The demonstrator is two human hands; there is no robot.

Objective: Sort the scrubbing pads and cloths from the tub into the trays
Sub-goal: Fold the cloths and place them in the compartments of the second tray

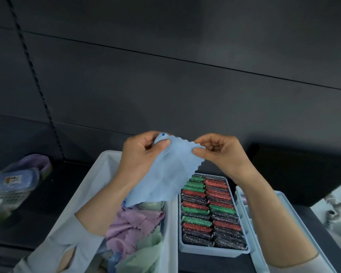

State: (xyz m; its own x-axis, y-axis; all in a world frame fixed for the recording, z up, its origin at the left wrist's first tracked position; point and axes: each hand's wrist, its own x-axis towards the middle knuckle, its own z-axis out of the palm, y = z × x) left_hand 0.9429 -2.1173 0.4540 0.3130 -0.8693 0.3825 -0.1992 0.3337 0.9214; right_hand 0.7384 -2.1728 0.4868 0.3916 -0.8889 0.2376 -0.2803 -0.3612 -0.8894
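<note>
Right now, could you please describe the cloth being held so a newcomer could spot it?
Start at the big pale tub on the left. Above it, the left hand and right hand pinch one light blue cloth, spread flat, unlike the crumpled purple and green cloths below.

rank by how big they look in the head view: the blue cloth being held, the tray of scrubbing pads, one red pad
1. Tray of scrubbing pads, largest.
2. Blue cloth, held up nearer the camera by the left hand and right hand, so its rank against the tray is unsure.
3. Red pad, clearly smallest.
</note>
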